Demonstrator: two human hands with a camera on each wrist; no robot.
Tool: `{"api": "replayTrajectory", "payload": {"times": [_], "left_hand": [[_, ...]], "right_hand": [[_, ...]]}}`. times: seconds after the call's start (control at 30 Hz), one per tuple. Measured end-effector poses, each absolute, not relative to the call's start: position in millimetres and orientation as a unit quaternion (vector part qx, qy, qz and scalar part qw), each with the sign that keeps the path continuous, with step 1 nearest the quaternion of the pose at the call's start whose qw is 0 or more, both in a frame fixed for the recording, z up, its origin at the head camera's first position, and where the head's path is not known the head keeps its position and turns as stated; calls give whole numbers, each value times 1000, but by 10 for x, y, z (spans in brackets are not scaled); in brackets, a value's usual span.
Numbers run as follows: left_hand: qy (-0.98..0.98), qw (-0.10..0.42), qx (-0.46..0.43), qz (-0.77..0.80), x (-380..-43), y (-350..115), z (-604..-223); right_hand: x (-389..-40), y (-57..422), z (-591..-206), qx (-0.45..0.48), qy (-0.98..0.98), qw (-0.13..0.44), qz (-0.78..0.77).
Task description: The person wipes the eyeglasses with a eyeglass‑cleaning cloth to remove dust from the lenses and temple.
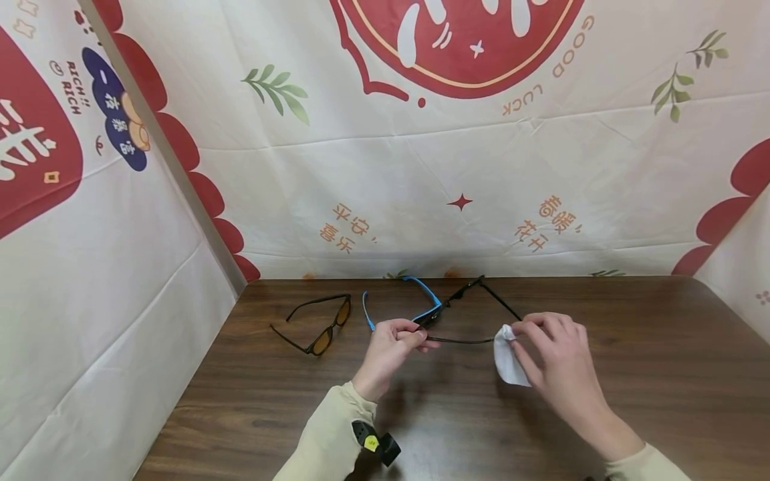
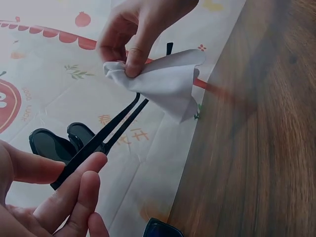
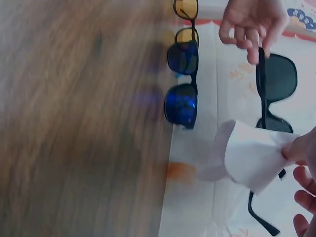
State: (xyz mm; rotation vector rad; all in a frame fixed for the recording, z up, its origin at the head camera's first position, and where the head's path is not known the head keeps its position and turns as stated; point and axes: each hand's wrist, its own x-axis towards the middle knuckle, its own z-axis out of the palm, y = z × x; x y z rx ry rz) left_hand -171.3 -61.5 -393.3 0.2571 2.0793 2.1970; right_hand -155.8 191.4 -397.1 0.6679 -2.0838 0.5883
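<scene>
A pair of black sunglasses (image 1: 460,341) is held above the table in my left hand (image 1: 391,351). Thumb and fingers pinch one temple close to its hinge, and the dark lenses (image 3: 282,76) face away from me in the right wrist view. My right hand (image 1: 559,361) pinches a white cloth (image 1: 510,361) between thumb and fingers. In the left wrist view the cloth (image 2: 163,84) hangs over the far part of the temples, hiding a stretch of them. One temple tip shows beyond it.
Blue-armed sunglasses (image 1: 436,299) with dark blue lenses lie on the wooden table (image 1: 240,414) behind my left hand. To their left are black-framed glasses (image 1: 323,342) with orange lenses. A printed white cloth backdrop (image 1: 391,174) stands along the table's far edge.
</scene>
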Motion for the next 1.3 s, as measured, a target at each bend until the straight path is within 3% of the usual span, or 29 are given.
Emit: {"api": "replayTrajectory", "payload": {"times": [0.57, 1.1, 1.3], "left_hand": [[727, -13, 89, 681, -1895, -641, -3877], [873, -211, 174, 404, -2288, -245, -3550], [897, -307, 229, 220, -2402, -58, -3482]], "right_hand": [[-1566, 2240, -3858, 183, -823, 465, 269], [-1495, 2413, -3863, 163, -823, 473, 269], [-1488, 2448, -3890, 159, -822, 478, 266]]}}
